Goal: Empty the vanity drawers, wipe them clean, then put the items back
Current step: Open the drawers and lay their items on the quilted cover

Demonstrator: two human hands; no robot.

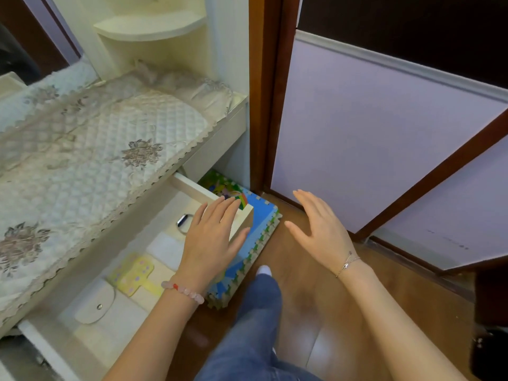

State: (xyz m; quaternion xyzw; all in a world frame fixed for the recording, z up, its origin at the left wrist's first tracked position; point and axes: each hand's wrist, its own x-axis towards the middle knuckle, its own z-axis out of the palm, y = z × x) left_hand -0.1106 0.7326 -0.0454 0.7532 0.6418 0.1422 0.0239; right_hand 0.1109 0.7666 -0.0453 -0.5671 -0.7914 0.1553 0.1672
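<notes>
The cream vanity drawer (192,185) stands pulled out under the tabletop. Inside lie a white snap pouch (94,305), a yellow flowered card (134,273), pale flat pads (165,250) and a small metal clip (183,222). My left hand (213,237) rests flat on the drawer's front right corner, fingers spread, thumb over the outer face. My right hand (320,229) hovers open over the wooden floor to the right of the drawer, touching nothing.
A quilted lace cloth (90,149) covers the vanity top. A stack of colourful foam puzzle mats (255,237) lies on the floor against the drawer. A lilac door (371,133) with a brown frame stands to the right. My jeans leg (258,312) is below.
</notes>
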